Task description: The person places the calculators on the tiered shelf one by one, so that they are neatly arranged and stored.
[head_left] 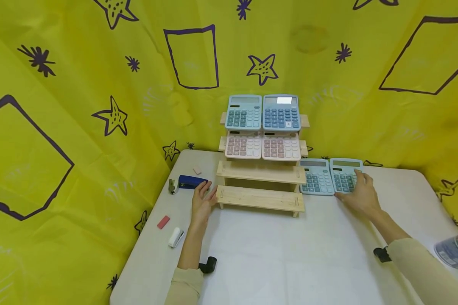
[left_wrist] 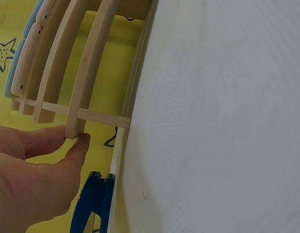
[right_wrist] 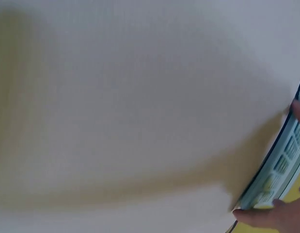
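A stepped wooden rack (head_left: 261, 198) stands at the table's middle. My left hand (head_left: 201, 205) pinches the left end of its lowest step between thumb and fingers, close up in the left wrist view (left_wrist: 76, 114). Two blue calculators (head_left: 280, 113) lean on the top step, with two pink calculators (head_left: 244, 146) below them; the lower two steps are bare. Right of the rack, two light-blue calculators lie side by side. My right hand (head_left: 360, 197) spans the outer calculator (head_left: 341, 169), thumb at its near edge and fingers at its right side; the inner calculator (head_left: 316, 178) lies against the rack.
Left of the rack lie a blue stapler (head_left: 188, 182), a small grey-green item (head_left: 172, 186), a pale eraser-like block (head_left: 196, 170), a red block (head_left: 163, 222) and a white stapler-like item (head_left: 176, 237). A container of pencils (head_left: 452, 252) stands at the right edge. Yellow curtain (head_left: 309, 67) hangs behind.
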`<state>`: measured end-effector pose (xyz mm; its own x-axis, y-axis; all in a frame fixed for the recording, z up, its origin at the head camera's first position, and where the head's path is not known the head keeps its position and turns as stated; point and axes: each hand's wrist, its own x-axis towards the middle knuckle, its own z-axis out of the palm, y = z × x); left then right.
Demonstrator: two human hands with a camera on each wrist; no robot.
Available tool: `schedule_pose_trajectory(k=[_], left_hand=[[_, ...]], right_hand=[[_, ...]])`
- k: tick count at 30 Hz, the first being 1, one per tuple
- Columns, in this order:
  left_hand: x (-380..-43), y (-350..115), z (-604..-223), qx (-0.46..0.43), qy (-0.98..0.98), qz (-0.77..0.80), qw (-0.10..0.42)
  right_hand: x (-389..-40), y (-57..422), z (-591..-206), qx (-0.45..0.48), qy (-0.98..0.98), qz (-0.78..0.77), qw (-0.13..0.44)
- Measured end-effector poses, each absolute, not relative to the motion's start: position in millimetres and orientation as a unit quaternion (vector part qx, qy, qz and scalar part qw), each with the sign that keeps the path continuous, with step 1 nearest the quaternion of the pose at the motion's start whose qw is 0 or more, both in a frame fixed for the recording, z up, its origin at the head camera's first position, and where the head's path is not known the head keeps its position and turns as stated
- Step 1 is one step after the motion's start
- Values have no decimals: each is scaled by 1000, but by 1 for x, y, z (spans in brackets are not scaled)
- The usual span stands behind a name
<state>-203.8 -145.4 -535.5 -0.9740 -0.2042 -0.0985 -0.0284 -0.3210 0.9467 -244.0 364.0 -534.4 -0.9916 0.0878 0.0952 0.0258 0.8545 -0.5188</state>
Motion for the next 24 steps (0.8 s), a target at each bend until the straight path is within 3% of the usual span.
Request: schedule_pose_trajectory(k=[13,24], left_hand=[[-205,-144,-534,95,-575,-811,53],[-203,-146,-535,84,-575,-812,59]], right_hand=[[-250,367,-534,-26,-956,287,61],[-227,358,-527,-73,-941,320,76]])
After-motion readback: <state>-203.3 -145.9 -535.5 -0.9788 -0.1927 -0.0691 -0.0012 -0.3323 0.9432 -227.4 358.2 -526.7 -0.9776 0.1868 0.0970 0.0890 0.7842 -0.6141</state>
